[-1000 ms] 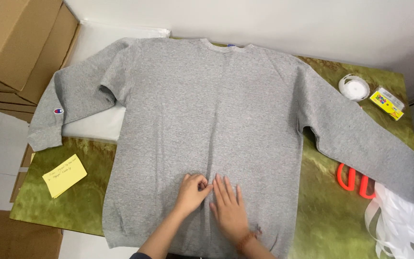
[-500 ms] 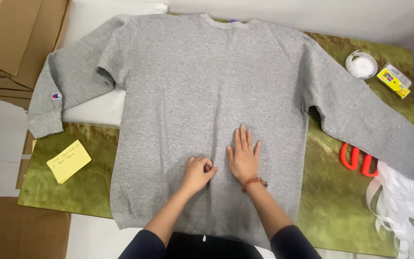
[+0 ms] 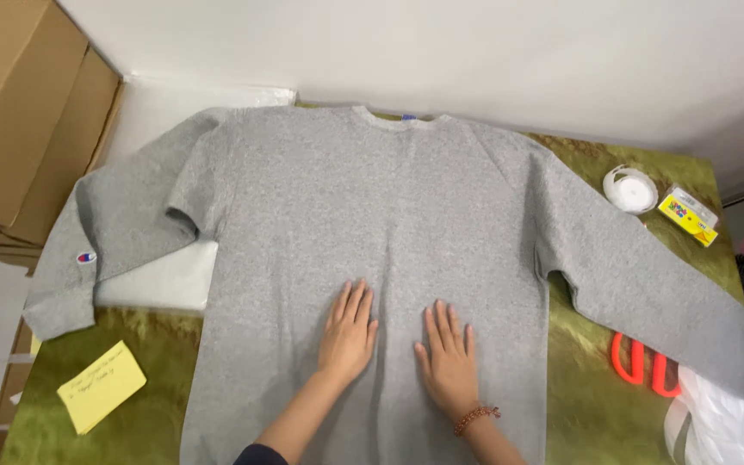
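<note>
Grey sweatshirt (image 3: 389, 224) lies spread flat, front side down or up cannot be told, collar toward the far edge of the table (image 3: 613, 164) by the wall. Body covers most of the middle of the olive-green surface; hem runs off toward the near edge.

Left hand (image 3: 348, 331) and right hand (image 3: 449, 357) both rest palm-down on the lower middle of the sweatshirt, side by side, a small gap between them. Fingers straight and slightly spread, pointing toward the collar. Neither hand grips anything; both simply press flat on the cloth. A beaded bracelet (image 3: 475, 419) sits on the right wrist.

Progress, as a judgement: garment is laid out and the body looks smooth. Both sleeves extend outward, unfolded, the left one reaching past the left edge, the right one angling to the near right corner. No fold made yet in body or sleeves.

Around it: yellow note (image 3: 102, 398) near the near left corner; orange-handled scissors (image 3: 643, 366) just beside the right sleeve; roll of white tape (image 3: 631, 189) and small yellow box (image 3: 687, 217) at the far right corner; cardboard boxes (image 3: 19, 120) stacked off the left edge.
</note>
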